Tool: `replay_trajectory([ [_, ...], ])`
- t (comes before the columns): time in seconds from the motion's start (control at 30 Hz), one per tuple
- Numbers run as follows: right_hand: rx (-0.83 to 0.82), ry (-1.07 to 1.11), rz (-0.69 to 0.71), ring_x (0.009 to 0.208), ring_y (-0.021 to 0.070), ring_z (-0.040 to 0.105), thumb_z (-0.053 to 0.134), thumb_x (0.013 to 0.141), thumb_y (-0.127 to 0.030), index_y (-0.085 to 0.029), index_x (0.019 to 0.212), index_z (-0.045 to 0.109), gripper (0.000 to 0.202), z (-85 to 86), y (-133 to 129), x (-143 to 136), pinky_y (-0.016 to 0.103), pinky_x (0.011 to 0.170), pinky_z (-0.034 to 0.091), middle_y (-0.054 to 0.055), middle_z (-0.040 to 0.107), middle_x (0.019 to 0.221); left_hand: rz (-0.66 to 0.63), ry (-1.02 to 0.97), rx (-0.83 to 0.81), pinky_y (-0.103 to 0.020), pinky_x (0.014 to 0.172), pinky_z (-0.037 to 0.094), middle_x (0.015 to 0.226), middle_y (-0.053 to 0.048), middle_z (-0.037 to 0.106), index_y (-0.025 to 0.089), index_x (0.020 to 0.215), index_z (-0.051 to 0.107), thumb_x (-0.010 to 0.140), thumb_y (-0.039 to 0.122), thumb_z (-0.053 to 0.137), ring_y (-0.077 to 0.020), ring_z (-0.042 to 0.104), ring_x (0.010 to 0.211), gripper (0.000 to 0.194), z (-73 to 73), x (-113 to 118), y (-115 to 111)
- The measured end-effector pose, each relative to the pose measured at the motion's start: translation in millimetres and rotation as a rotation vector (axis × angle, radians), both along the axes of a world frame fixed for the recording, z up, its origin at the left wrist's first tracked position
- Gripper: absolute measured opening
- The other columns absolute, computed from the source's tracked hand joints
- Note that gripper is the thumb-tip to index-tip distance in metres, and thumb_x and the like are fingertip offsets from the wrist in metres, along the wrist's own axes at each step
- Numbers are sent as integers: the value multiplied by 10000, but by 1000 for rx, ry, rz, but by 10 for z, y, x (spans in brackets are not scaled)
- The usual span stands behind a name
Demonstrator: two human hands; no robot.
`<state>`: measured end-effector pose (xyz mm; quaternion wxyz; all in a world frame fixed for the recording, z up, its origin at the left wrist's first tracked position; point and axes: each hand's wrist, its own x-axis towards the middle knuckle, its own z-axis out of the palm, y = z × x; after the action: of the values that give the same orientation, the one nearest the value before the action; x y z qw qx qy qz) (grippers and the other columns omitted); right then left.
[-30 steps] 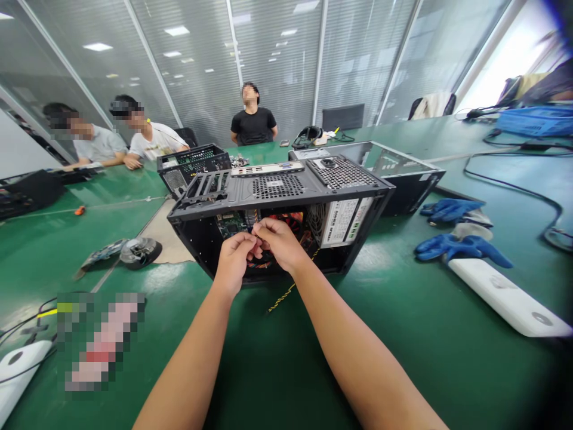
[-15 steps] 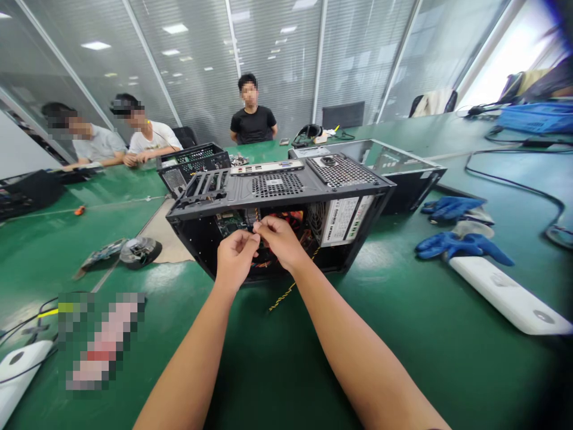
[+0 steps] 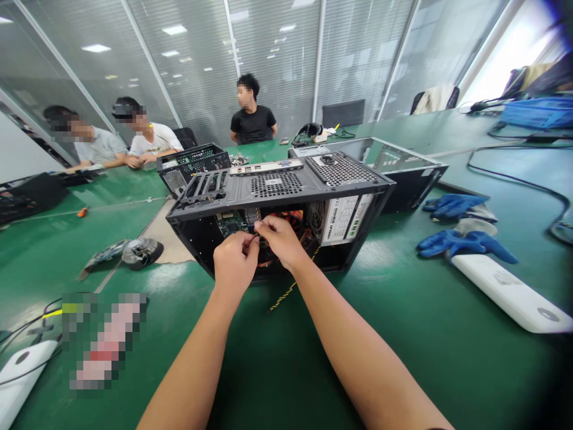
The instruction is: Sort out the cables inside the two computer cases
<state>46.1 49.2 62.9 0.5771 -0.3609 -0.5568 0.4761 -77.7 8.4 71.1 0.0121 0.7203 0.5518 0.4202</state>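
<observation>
An open black computer case (image 3: 277,206) stands on the green table, its open side facing me. Both of my hands are at that opening, fingertips close together. My left hand (image 3: 236,257) is closed in a pinch on a thin dark cable (image 3: 256,236). My right hand (image 3: 281,240) also pinches at the cable, just right of the left. Behind them a circuit board (image 3: 230,222) shows inside, and a labelled power supply (image 3: 347,221) sits at the right. A yellow-black twisted cable (image 3: 283,297) hangs out onto the table.
Blue gloves (image 3: 465,245) and a white device (image 3: 510,292) lie to the right. At the left are a grey cap-like object (image 3: 142,253), a blurred pinkish item (image 3: 110,343) and another white device (image 3: 24,373). More cases stand behind; three people sit across the table.
My left hand has moved slightly left, away from the right hand, and a dark cable now shows between them. The person in black has turned their head to the left.
</observation>
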Motion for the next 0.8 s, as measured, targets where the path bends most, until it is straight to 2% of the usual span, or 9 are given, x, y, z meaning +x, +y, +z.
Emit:
replay_trajectory([
  [0.13,-36,29,28,540,104,335,595,800,-447,-200,652,498,304,-1,-7,6,264,526,260,-61,388,566,-16,64,5,-266,644,444,766,-37,698,161,836,666,887,195,499,-151,624,654,177,7,-14,16],
  [0.27,-3,-15,58,565,106,345,593,806,-461,-194,669,516,309,6,-8,15,268,546,267,-56,401,600,-16,56,1,-267,649,439,759,-34,684,162,817,649,883,189,490,-153,613,655,174,31,-15,13],
  [0.4,50,-76,13,580,104,330,604,807,-439,-199,595,428,366,4,0,26,272,571,270,-59,356,599,-21,16,-15,-259,625,434,713,-18,652,170,780,625,869,218,508,-148,603,633,154,42,-21,11],
  [0.47,47,-86,10,574,104,315,597,814,-429,-202,582,403,378,3,2,31,273,566,264,-61,336,586,-50,-39,-81,-255,616,439,706,-14,653,172,795,625,872,231,501,-147,618,628,157,32,-30,27],
  [0.63,37,-66,25,568,107,323,592,814,-422,-198,609,461,330,-1,-1,23,271,549,266,-57,371,581,-130,-346,-330,-236,568,469,710,-8,673,169,834,628,850,277,518,-144,661,597,155,15,-54,76],
  [0.7,38,-54,-2,559,104,312,598,810,-418,-201,593,443,343,-7,-2,9,271,547,265,-61,356,573,-111,-365,-315,-232,558,464,684,-2,664,168,808,627,836,295,541,-138,646,578,156,22,-46,69],
  [0.8,40,-35,-28,549,100,304,610,803,-407,-203,576,424,358,-12,-2,-11,271,551,271,-66,342,566,-29,-246,-159,-229,564,441,653,5,635,171,759,616,834,293,548,-119,591,563,159,29,-14,36],
])
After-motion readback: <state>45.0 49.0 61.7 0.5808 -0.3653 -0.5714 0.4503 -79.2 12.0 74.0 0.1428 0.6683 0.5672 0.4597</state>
